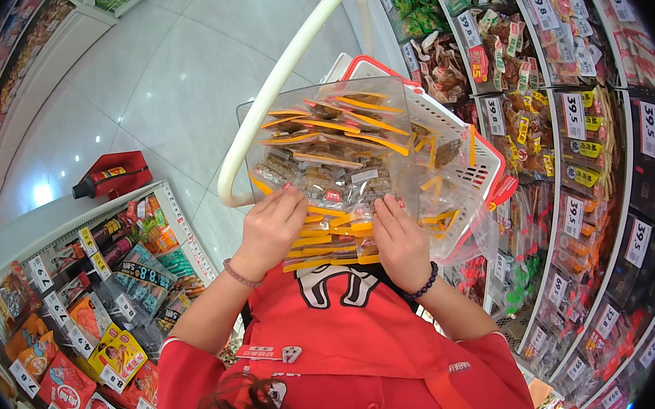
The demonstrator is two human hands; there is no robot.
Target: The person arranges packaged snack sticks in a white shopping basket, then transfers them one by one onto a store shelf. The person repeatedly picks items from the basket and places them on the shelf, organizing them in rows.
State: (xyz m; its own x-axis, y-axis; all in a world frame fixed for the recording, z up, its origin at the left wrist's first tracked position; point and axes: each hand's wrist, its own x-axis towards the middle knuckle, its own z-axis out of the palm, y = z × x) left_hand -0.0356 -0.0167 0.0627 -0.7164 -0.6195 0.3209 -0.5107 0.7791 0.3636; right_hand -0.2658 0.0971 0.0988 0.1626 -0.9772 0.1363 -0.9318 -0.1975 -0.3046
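Note:
A clear plastic bin (410,136) filled with small orange-edged snack packets (319,184) stands before me, close to my red apron (340,329). The fingertips of my left hand (275,222) rest on packets at the bin's near left, with a beaded bracelet on that wrist. On the near right, my right hand (401,238) lies with fingers together on packets; a dark beaded bracelet circles its wrist. Whether either hand grips a packet cannot be told. Partly beneath the bin is a white shopping basket (457,125) with a red rim, holding more orange-edged packets. A thick white handle (288,59) arches over the bin.
Shelves (552,121) of bulk packaged snacks with price tags rise close on the right. A low display case (173,220) with packaged foods stands at left, with a red holder (121,175) on its far edge. Grey tiled floor (168,59) extends ahead; more shelves line the far left.

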